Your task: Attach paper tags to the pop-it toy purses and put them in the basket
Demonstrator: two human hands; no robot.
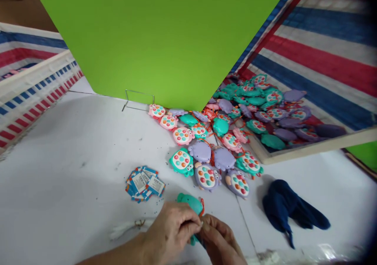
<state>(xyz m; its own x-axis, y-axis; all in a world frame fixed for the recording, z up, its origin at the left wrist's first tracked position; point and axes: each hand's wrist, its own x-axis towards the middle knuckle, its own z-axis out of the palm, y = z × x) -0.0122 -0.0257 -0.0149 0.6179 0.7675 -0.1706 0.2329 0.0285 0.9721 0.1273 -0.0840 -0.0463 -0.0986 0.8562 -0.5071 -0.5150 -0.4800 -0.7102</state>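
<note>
At the 6 o'clock edge of the white tabletop (88,139), both hands meet over one teal animal-shaped toy (190,202), smooth back up, orange cord loop (202,207) on its right side. Toy = clock centre from here.

Left hand (173,225) at 7 o'clock: thumb and forefinger pinched together, practically no gap, apparently on a small pale bit (202,224), too tiny to identify. Right hand (219,237) at 5 o'clock: fingers curled in, thumb tip right by the left's pinch; what it has hold of is hidden, can't tell.

Risks, my read: the pale bit could slip, since only fingertips seem to have it and the two hands crowd each other. Toy might skid or roll, as its rounded back looks slick and no finger clearly braces it. Cord loop lies close to the fingers, so it could snag.

At 10 o'clock, loose pile of barcode cards (144,183), fanned, no holder; a forearm brush would likely scatter them. At 8 o'clock, bundle of white strands (118,230) with a tan tie, beside the left forearm; could get dragged or tangled. From 12 to 2 o'clock, heap of teal, pink and purple toys (207,176), spilling from the striped bin (312,52); overlapping, orange cords among them, so pulling one may topple neighbours. Navy cloth (290,208) at 3 o'clock, well apart, low risk.
</note>
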